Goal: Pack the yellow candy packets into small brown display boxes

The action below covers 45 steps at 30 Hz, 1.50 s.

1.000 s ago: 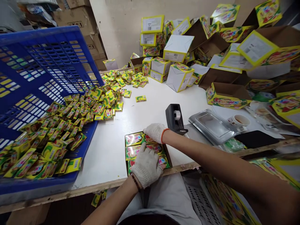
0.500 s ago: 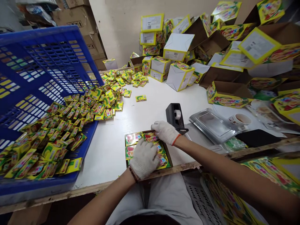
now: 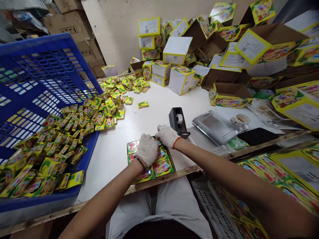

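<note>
An open display box (image 3: 172, 160) packed with flat green and yellow candy packs (image 3: 163, 167) lies at the table's near edge. My left hand (image 3: 147, 150), in a white knit glove, is over the box's far middle part. Its fingers are bent and close together, with the tips hidden. My right hand (image 3: 168, 135), gloved too, reaches the far right side of the box beside the left one. Its fingers curl down at the rim; what is between them is hidden. A black tape dispenser (image 3: 178, 121) stands just beyond my right hand.
A blue crate (image 3: 86, 166) tipped on its side spills small packs (image 3: 109, 106) at the left. Empty and closed boxes (image 3: 180, 79) are heaped at the back right. A clear plastic tray (image 3: 215, 127) and a cup (image 3: 240, 120) stand right. Filled boxes (image 3: 264, 172) sit below the edge.
My left hand has moved to the far side of the box, uncovering near packs. The right hand stays at the far right rim. The whole view has shifted slightly.
</note>
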{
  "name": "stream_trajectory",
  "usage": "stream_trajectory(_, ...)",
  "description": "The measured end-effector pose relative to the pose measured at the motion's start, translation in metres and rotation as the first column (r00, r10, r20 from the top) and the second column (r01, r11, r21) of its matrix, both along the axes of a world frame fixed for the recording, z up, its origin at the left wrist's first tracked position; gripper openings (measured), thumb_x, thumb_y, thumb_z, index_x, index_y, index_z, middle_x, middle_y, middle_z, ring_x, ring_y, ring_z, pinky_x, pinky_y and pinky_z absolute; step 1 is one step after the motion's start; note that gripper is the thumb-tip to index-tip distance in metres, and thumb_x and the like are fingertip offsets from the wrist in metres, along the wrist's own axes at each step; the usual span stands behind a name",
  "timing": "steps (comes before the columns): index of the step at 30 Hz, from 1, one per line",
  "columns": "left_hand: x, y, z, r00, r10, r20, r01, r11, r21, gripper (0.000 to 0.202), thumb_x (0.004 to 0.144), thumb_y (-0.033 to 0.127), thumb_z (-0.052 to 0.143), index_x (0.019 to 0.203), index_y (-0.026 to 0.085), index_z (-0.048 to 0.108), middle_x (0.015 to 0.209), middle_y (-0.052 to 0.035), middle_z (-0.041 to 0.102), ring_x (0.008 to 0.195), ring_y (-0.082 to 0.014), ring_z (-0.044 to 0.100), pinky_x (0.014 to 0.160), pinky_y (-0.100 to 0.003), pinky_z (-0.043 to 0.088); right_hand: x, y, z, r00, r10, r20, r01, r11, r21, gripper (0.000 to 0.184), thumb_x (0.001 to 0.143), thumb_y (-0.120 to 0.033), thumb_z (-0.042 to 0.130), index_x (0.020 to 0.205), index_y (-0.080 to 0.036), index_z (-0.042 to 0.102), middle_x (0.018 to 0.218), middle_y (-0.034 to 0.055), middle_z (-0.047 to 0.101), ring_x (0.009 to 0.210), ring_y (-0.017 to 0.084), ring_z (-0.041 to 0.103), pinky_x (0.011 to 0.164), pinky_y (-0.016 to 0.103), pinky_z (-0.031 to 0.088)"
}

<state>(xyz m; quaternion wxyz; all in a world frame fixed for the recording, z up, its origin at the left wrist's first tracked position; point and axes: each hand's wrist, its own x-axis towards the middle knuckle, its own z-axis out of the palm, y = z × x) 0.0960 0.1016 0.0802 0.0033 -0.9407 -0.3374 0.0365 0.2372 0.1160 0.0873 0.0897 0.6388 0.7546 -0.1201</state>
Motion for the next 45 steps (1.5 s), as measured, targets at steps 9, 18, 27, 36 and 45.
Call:
stream_trajectory(9, -0.005, 0.007, -0.017, 0.998, -0.037, 0.044, 0.041, 0.996, -0.085, 0.026, 0.088, 0.023, 0.058, 0.111, 0.014, 0.067, 0.115, -0.0141, 0.069, 0.106, -0.0288, 0.064, 0.094, -0.042, 0.048, 0.001, -0.004, -0.017, 0.941, -0.154, -0.301, 0.166, 0.986, 0.012, 0.024, 0.087, -0.013, 0.055, 0.102, -0.015, 0.073, 0.105, 0.0129, 0.068, 0.096, 0.019, 0.066, 0.082, 0.026, 0.049)
stream_trajectory(18, 0.008, -0.003, -0.019, 0.997, -0.078, 0.0, 0.077, 0.987, -0.143, 0.05, 0.093, 0.03, 0.052, 0.139, 0.009, 0.052, 0.151, -0.0181, 0.047, 0.136, -0.033, 0.047, 0.113, -0.049, 0.039, 0.028, -0.046, -0.036, 0.819, -0.307, -0.484, 0.323, 0.945, -0.053, 0.031, 0.097, -0.018, 0.039, 0.111, -0.014, 0.067, 0.088, 0.0069, 0.073, 0.081, 0.016, 0.068, 0.071, 0.023, 0.048)
stream_trajectory(27, 0.012, 0.007, -0.007, 0.993, -0.087, -0.085, 0.065, 0.971, -0.231, 0.058, 0.088, 0.032, 0.055, 0.142, 0.011, 0.049, 0.153, -0.0176, 0.046, 0.136, -0.0311, 0.048, 0.11, -0.045, 0.043, 0.012, -0.048, -0.017, 0.874, -0.279, -0.399, 0.285, 0.957, -0.045, 0.031, 0.091, -0.012, 0.045, 0.106, -0.01, 0.072, 0.111, 0.0167, 0.074, 0.105, 0.022, 0.067, 0.087, 0.026, 0.044)
stream_trajectory(36, 0.002, 0.008, -0.001, 0.997, -0.012, -0.082, -0.001, 0.988, -0.157, 0.033, 0.093, 0.029, 0.044, 0.11, 0.015, 0.069, 0.109, -0.0153, 0.073, 0.099, -0.0293, 0.07, 0.088, -0.041, 0.052, -0.002, -0.06, -0.026, 0.861, -0.32, -0.395, 0.34, 0.94, -0.02, 0.031, 0.097, -0.016, 0.042, 0.108, -0.017, 0.07, 0.109, 0.0106, 0.076, 0.103, 0.02, 0.068, 0.08, 0.024, 0.042)
stream_trajectory(45, -0.012, -0.021, -0.024, 0.997, 0.048, 0.056, -0.046, 0.998, -0.032, 0.04, 0.093, 0.037, 0.048, 0.117, 0.01, 0.063, 0.123, -0.0189, 0.065, 0.115, -0.0307, 0.059, 0.109, -0.047, 0.036, -0.022, -0.074, -0.044, 0.808, -0.411, -0.422, 0.44, 0.897, -0.032, 0.032, 0.094, -0.01, 0.037, 0.116, -0.018, 0.058, 0.115, 0.0115, 0.071, 0.103, 0.019, 0.067, 0.078, 0.025, 0.041)
